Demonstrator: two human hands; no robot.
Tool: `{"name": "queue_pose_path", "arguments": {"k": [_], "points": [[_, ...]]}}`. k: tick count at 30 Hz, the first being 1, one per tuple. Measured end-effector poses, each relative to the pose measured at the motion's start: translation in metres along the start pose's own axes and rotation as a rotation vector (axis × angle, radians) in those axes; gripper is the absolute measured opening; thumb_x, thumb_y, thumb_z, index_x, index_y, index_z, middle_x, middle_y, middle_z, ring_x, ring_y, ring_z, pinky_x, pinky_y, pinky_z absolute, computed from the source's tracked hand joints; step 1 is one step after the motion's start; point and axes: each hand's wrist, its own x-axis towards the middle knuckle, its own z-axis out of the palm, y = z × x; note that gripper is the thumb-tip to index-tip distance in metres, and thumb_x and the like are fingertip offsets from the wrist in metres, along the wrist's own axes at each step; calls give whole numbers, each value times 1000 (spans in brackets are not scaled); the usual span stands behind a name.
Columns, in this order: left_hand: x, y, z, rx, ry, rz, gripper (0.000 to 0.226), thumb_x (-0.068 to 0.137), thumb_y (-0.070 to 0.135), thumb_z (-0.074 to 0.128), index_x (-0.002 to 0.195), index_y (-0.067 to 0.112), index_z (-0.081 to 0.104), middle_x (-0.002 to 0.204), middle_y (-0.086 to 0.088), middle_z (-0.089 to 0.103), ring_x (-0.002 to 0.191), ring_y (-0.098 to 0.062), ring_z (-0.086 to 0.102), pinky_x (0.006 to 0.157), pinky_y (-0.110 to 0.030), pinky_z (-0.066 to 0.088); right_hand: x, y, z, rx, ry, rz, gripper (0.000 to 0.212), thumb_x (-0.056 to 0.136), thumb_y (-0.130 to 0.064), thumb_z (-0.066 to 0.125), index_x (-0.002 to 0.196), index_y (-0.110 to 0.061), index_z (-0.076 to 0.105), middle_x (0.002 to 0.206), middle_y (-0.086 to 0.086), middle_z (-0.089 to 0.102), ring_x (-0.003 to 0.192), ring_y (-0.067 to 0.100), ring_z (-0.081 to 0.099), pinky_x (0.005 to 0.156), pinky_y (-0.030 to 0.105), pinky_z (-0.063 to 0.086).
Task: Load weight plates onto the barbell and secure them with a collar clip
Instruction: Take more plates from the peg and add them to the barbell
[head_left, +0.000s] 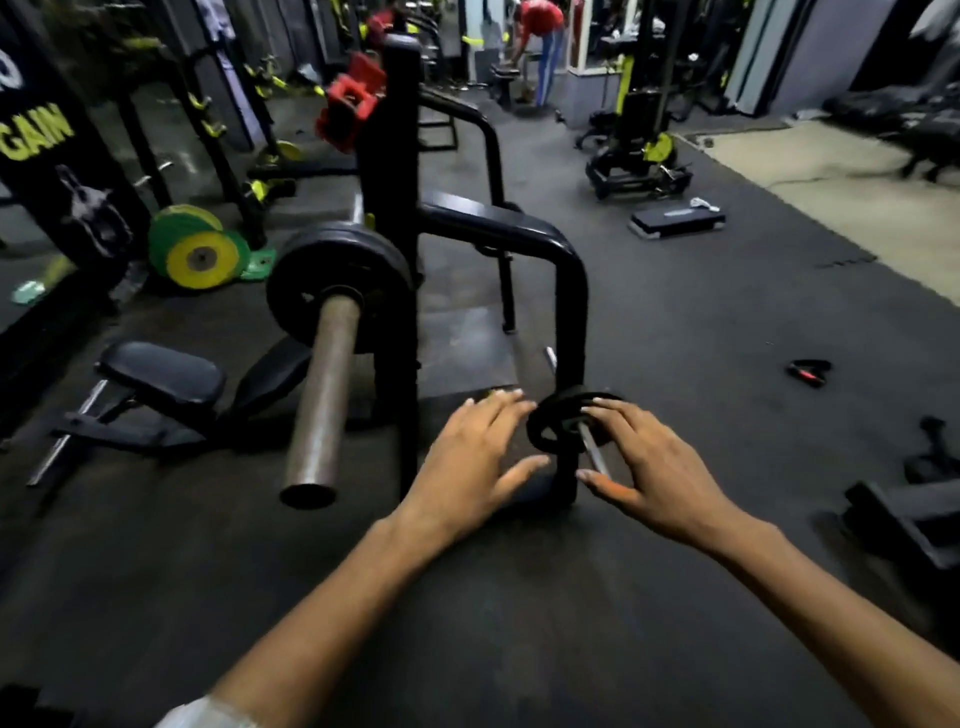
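Note:
The barbell's bare steel sleeve (322, 395) points toward me at left centre, with black weight plates (291, 280) seated at its inner end against the black rack upright (395, 208). Low on the rack's curved frame, a small black plate (545, 431) hangs on a thin metal peg (592, 452). My left hand (467, 467) is spread open just left of that plate. My right hand (654, 467) is also spread, its fingertips resting on the plate's right side and its thumb apart below. Red clamp-like pieces (345, 111) sit high on the rack.
Green and yellow plates (197, 254) lean on the floor at left, near a black padded bench seat (161, 374). A step platform (675, 221) and a small black and red item (808, 371) lie on the rubber floor at right. A person in a red top (540, 31) bends over far back.

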Motion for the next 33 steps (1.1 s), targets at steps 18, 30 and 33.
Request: {"name": "queue_pose_path", "arguments": {"k": [18,30,33], "points": [[252,116,283,-36,-433,94,80,89,62,59,155,24,36,163,0,35,152,-16,27,125,-41,16,-76,359,-26,-196,-287,363,84,93,-66,55,159,-18,35,165,10,36,152,30,36,122,45,34],[523,65,396,-104,-467,46,88,84,76,38,156,26,33,163,2,33,153,-16,25,125,-40,16,107,583,-49,-184,-335,430,82,94,-66,55,159,-20,34,167,8,32,155,28,31,124,45,30],[604,50,398,-93,-463,54,86,85,75,39,156,26,33,164,3,33,153,-15,25,126,-41,16,171,638,-68,-164,-324,434,82,93,-67,55,158,-20,35,167,8,34,155,27,33,124,44,32]]}}
